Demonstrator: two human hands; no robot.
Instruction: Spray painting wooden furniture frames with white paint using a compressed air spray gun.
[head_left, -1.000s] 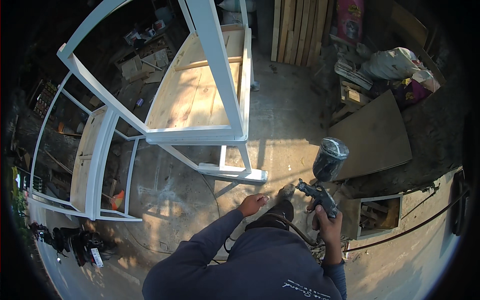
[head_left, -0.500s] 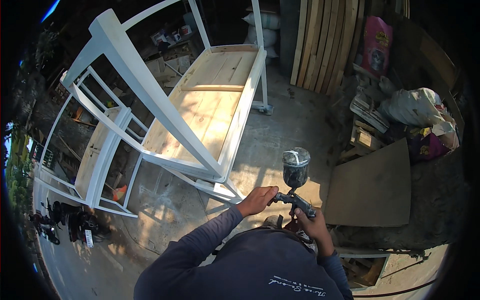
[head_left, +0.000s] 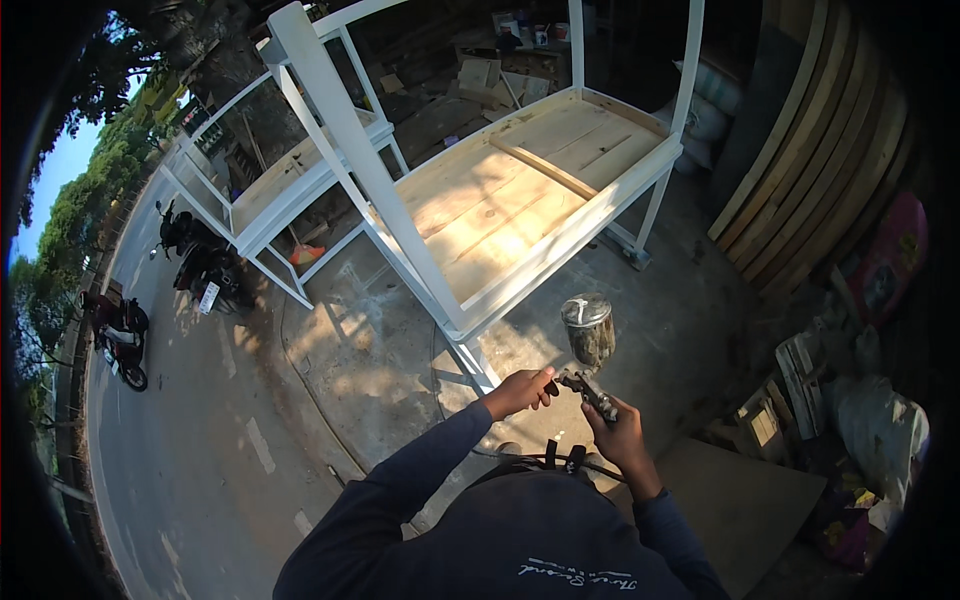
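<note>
The near wooden stand [head_left: 352, 160] looks white on its posts and outer rails, so that part seems done. Its flat boards [head_left: 520, 200] and the bar [head_left: 545, 168] across them are bare wood. The stand on the left [head_left: 290, 204] looks much the same. No paint mist shows.

The spray gun [head_left: 588, 390] is near the body, in front of the belly, with its cup [head_left: 588, 332] on top. The right hand [head_left: 620, 440] is wrapped around the handle. The left hand [head_left: 519, 394] has bent fingers at the front end; I cannot tell if they pinch it. Both elbows are bent.
</note>
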